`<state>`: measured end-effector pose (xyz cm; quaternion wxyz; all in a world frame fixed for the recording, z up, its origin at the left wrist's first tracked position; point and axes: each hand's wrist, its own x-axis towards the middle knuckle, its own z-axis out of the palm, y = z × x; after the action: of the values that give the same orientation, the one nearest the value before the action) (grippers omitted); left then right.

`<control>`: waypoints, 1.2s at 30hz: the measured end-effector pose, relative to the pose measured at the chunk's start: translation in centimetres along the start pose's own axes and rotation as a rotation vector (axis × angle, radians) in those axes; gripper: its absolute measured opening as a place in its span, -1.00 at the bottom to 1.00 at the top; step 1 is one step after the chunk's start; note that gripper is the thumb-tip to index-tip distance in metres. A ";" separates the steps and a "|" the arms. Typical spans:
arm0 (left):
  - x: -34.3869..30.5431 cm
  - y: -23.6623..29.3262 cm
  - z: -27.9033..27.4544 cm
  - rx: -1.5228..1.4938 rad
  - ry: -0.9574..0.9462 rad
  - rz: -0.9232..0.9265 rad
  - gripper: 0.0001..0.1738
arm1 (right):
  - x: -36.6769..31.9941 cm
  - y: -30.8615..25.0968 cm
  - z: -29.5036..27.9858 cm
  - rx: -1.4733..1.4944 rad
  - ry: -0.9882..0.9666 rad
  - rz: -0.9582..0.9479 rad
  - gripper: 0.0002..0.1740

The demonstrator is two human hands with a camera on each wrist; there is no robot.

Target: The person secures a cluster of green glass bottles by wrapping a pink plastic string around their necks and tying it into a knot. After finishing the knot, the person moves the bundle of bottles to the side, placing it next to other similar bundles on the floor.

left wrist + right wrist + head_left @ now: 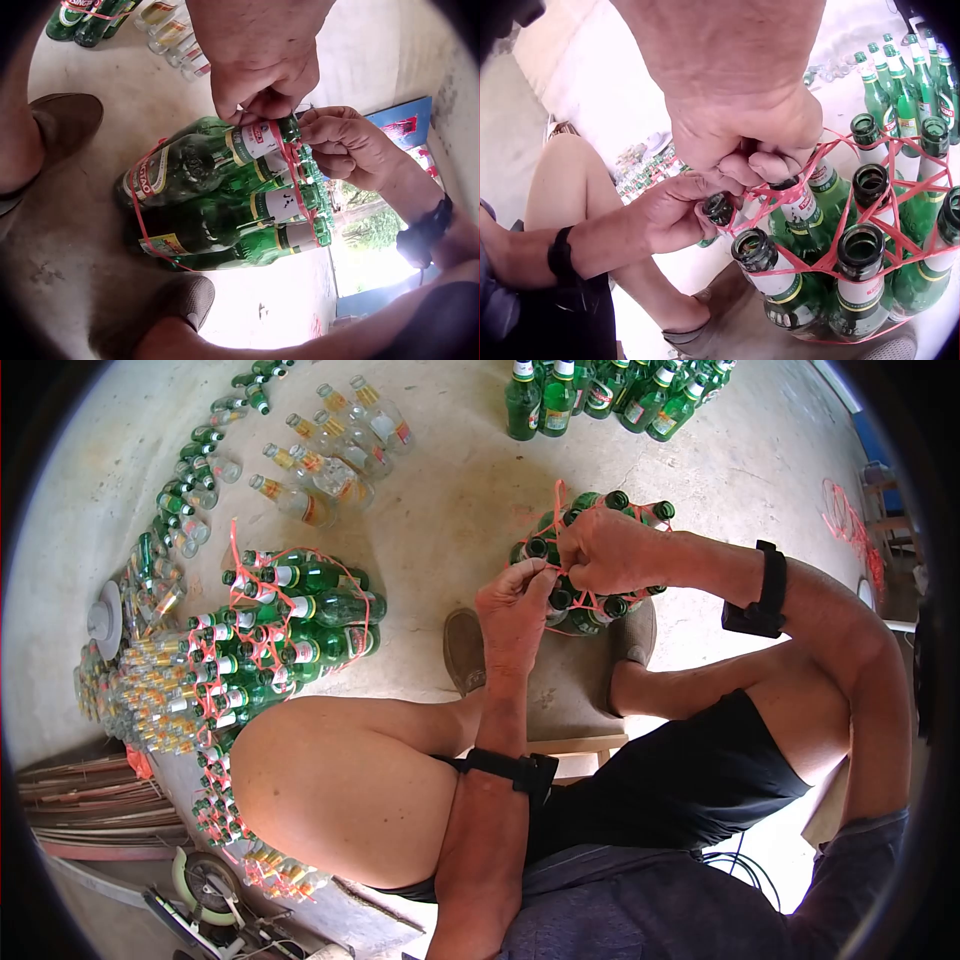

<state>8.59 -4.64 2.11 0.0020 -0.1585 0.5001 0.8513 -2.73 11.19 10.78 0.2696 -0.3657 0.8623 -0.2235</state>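
Green bottle bundle [855, 292]: on floor between feet; red cord [787, 196] webbed across necks, band round bodies. Left hand [515, 605], right hand [610, 550]: both pinching cord at one neck, final knot apparently pending. Tied bundles [300, 610] stacked left; loose bottles [560, 400] untied beyond

The bundle of bottles [590, 565] is standing on the floor [450, 510] between the left shoe [463, 650] and the right shoe [635, 640]. The left hand [515, 615] and the right hand [610, 545] are pinching the cord [784, 196] on top of it, the left nearer the person. Tied bundles [290, 620] are lying to the left; upright bottles [610, 395] are standing behind it.
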 end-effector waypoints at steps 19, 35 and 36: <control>0.2 0.7 -0.3 0.173 -0.016 -0.010 -0.80 | -0.1 0.1 0.4 0.192 0.039 0.030 -0.87; 0.8 -0.2 -0.3 0.314 -0.016 0.124 -0.85 | 0.0 -0.7 -0.7 0.411 -0.082 0.254 -0.83; 1.0 -0.5 -0.5 0.338 -0.024 0.152 -0.84 | 0.1 -0.6 -0.7 0.389 -0.060 0.237 -0.84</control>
<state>7.91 -4.98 1.15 -0.0298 -0.1076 0.6463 0.7548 -2.92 10.89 11.61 0.3849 -0.2096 0.8315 -0.3414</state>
